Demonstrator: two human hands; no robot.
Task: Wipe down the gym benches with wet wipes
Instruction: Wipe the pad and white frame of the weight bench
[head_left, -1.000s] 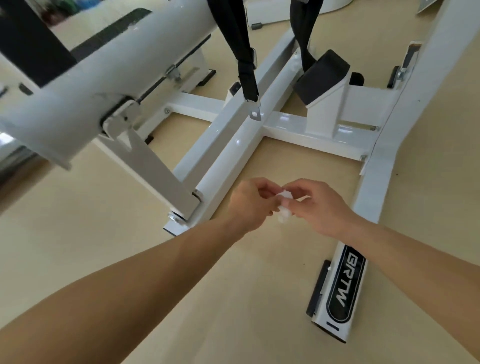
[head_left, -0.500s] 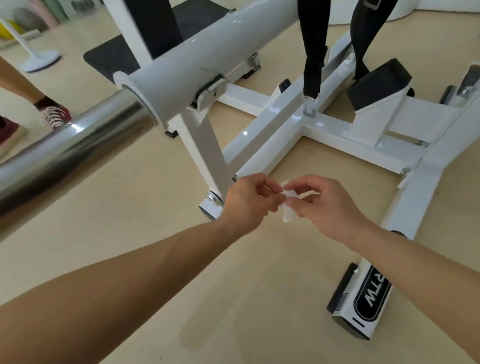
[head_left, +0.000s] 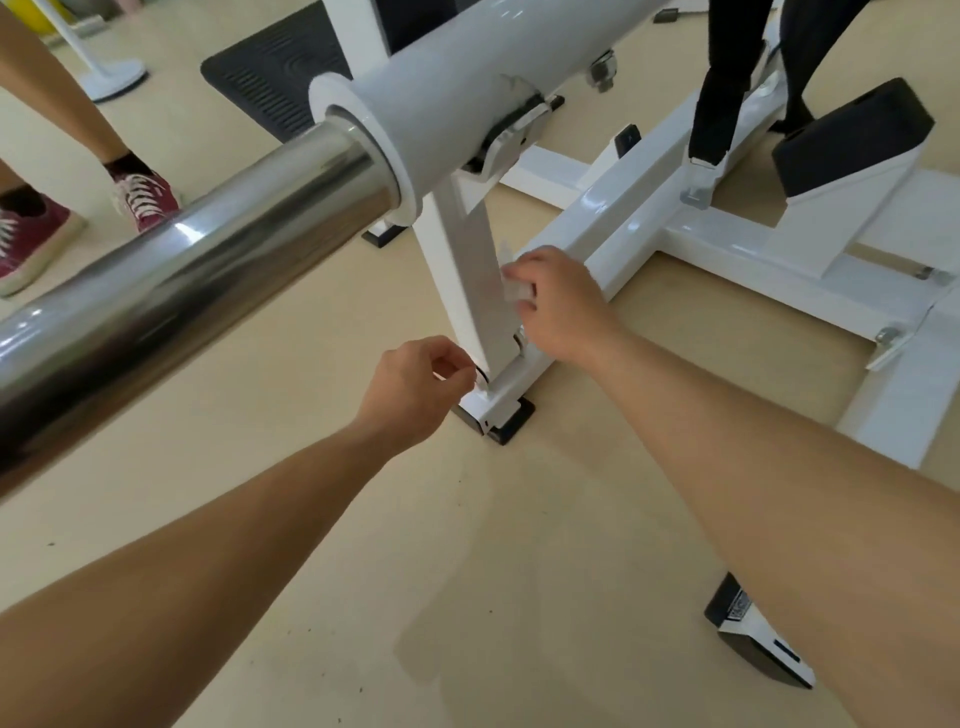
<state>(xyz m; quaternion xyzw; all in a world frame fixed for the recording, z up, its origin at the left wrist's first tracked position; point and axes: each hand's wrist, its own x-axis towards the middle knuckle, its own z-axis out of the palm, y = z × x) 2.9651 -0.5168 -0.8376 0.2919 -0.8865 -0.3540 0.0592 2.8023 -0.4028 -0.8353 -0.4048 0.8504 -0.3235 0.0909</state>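
Split apart from the shared pinch of half a second ago. Right grip (head_left: 561, 306) clamped on the wet wipe (head_left: 516, 289), pressed to the bench upright (head_left: 470, 270) just left of it; unfolding likely over, wiping likely begun. Left grip (head_left: 415, 387) curled lower down, contents unclear. Small, white, crumpled, half hidden under fingers.

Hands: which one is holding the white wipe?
The right hand, higher up, pinches the wipe against the white post. The left hand, lower down, has curled fingers with no wipe showing.
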